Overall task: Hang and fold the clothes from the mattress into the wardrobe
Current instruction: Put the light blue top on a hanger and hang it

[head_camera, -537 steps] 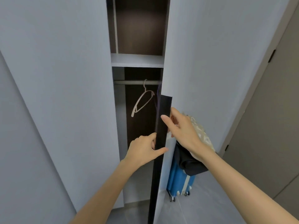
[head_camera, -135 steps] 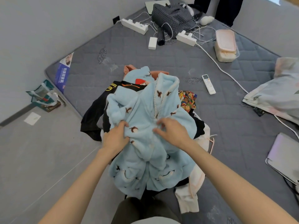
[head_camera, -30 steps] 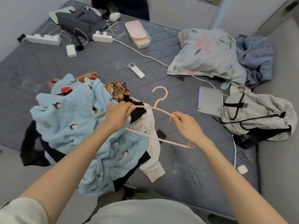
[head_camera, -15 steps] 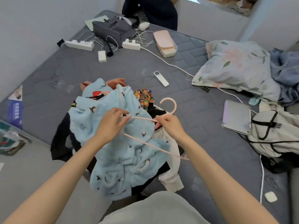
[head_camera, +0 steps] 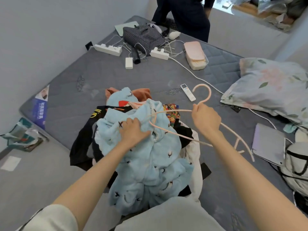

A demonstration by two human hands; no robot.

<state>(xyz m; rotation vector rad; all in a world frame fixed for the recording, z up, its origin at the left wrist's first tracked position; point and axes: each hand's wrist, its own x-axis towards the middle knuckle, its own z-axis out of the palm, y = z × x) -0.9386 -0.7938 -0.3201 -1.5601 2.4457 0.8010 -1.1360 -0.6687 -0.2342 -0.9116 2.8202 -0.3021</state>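
The light-blue fleece garment (head_camera: 150, 164) lies on top of the clothes pile (head_camera: 80, 147) at the near edge of the mattress (head_camera: 150, 77), directly under the left grip (head_camera: 133, 132), whose fingers are curled into a bunch of the fleece near its collar. The right grip (head_camera: 206, 119) is closed round the neck of the pink hanger (head_camera: 210, 94) just below the hook. It holds the hanger above the pile, with the hanger's left tip touching the fleece just beside the left grip.
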